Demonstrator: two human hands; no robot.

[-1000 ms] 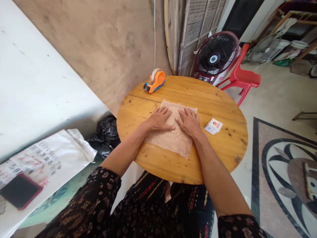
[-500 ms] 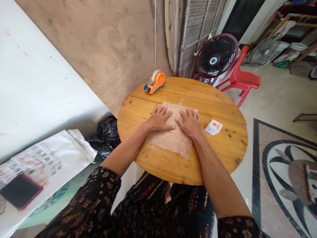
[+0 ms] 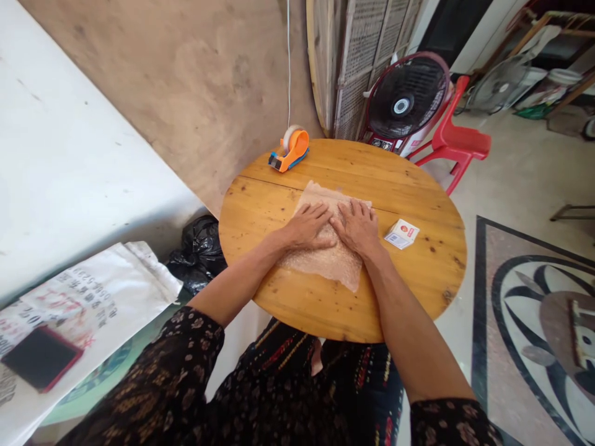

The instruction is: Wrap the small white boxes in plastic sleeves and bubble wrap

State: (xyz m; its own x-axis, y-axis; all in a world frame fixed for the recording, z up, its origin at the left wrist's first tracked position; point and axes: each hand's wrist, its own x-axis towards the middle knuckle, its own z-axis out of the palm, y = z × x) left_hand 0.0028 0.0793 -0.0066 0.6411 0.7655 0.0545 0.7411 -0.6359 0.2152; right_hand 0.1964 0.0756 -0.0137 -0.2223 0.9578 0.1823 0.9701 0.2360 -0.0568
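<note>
A sheet of bubble wrap [image 3: 325, 267] lies flat on the round wooden table [image 3: 409, 186]. On its left half rests my left hand [image 3: 310, 227], palm down with the fingers stretched out. My right hand [image 3: 357, 227] presses on its right half, fingers spread, its thumb close to the left hand's fingertips. Neither hand grips anything. Just right of my right hand a small white box [image 3: 402, 234] with a red mark sits on the wood. An orange tape dispenser [image 3: 295, 148] with a roll of tape stands at the table's far left edge.
Behind the table are a fan [image 3: 404, 102] and a red plastic chair [image 3: 460, 139]. A black plastic bag [image 3: 201, 251] is at the left. Nearer, a white printed sack [image 3: 105, 297] carries a dark, red-edged phone-like slab [image 3: 41, 358]. A plywood panel [image 3: 209, 80] leans beside the table.
My left hand has slid to the right over the bubble wrap, closer to my right hand. The wrap's far left corner now sticks out farther. My right hand has barely moved.
</note>
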